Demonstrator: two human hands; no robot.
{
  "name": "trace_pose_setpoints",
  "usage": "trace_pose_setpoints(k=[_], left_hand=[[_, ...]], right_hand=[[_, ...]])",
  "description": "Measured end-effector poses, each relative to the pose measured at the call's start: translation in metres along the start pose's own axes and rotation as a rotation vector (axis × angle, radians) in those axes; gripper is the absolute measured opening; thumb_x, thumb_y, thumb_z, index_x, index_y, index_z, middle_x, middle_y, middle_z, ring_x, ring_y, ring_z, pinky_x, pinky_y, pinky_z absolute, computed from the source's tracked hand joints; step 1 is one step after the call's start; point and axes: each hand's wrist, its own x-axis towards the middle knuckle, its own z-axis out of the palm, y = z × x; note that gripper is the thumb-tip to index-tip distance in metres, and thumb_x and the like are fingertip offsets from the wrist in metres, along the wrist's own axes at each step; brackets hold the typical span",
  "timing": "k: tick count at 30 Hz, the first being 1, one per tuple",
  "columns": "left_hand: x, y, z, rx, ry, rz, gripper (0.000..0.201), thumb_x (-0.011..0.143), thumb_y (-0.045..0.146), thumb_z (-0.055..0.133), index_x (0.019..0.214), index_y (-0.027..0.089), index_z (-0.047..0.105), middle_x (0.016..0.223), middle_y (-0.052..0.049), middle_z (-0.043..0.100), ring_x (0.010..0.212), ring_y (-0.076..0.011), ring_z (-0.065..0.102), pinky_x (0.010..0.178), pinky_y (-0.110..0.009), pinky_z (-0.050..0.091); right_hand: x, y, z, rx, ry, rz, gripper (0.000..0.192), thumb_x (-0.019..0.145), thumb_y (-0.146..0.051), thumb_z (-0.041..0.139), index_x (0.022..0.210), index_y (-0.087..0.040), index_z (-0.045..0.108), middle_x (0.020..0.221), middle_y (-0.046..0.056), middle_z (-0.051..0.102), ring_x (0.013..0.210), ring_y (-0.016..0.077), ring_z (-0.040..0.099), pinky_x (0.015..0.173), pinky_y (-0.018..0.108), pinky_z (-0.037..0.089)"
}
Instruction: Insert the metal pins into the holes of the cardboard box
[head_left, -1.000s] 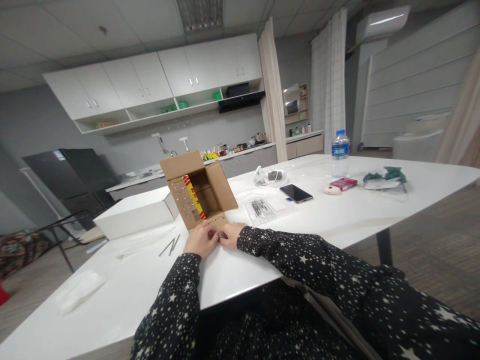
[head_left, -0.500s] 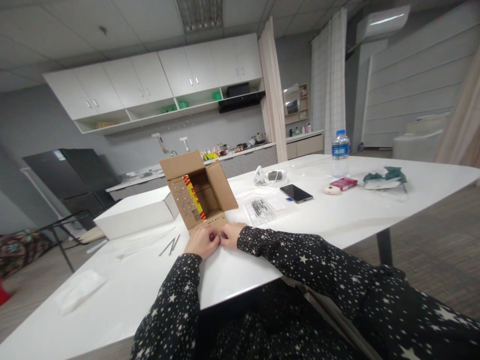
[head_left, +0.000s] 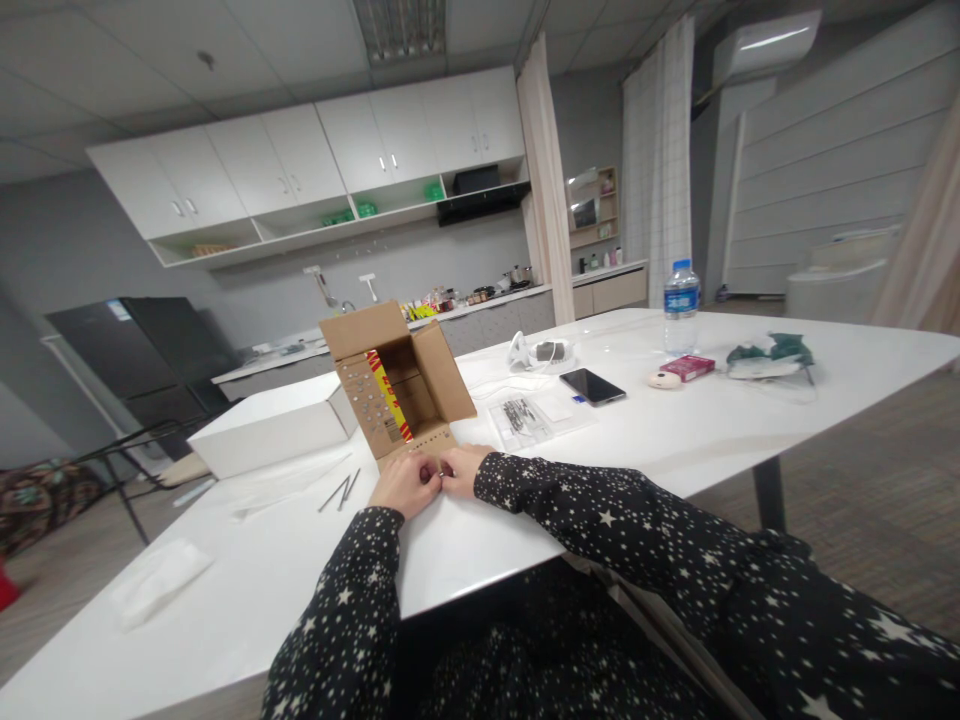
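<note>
Looking down, I see both hands, left (head_left: 405, 482) and right (head_left: 463, 468), fingers pinched together on the front flap of the open box (head_left: 397, 385), near the table (head_left: 675, 440) edge.

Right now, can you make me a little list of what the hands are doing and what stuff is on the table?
left hand: on the front flap of the cardboard box, fingers curled
right hand: on the same flap, fingertips meeting the left hand's
held item: too small to tell
box: open, flaps up
nearby: white box, nails, phone, water bottle
surface: white table
</note>
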Motion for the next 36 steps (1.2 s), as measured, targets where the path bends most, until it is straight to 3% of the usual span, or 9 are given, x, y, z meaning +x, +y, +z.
trace_pose_setpoints(k=[24,36], left_hand=[[0.000,0.005,-0.002,-0.002,-0.031,-0.013,0.014,0.073,0.023,0.048,0.071,0.018,0.062,0.073,-0.004,0.063,0.071,-0.0163,0.056,0.065,-0.027,0.039],[0.005,-0.008,0.012,0.019,-0.003,0.038,0.016,0.081,0.022,0.044,0.081,0.017,0.059,0.087,-0.008,0.064,0.086,-0.0196,0.057,0.077,-0.032,0.042]], right_hand=[[-0.001,-0.002,-0.001,-0.009,-0.028,0.011,0.029,0.079,-0.041,0.048,0.095,-0.023,0.065,0.092,0.006,0.070,0.086,0.0230,0.065,0.065,0.030,0.046],[0.001,0.001,0.001,-0.022,-0.026,0.005,0.034,0.080,-0.039,0.046,0.104,-0.025,0.064,0.093,0.007,0.069,0.085,0.0239,0.065,0.067,0.033,0.048]])
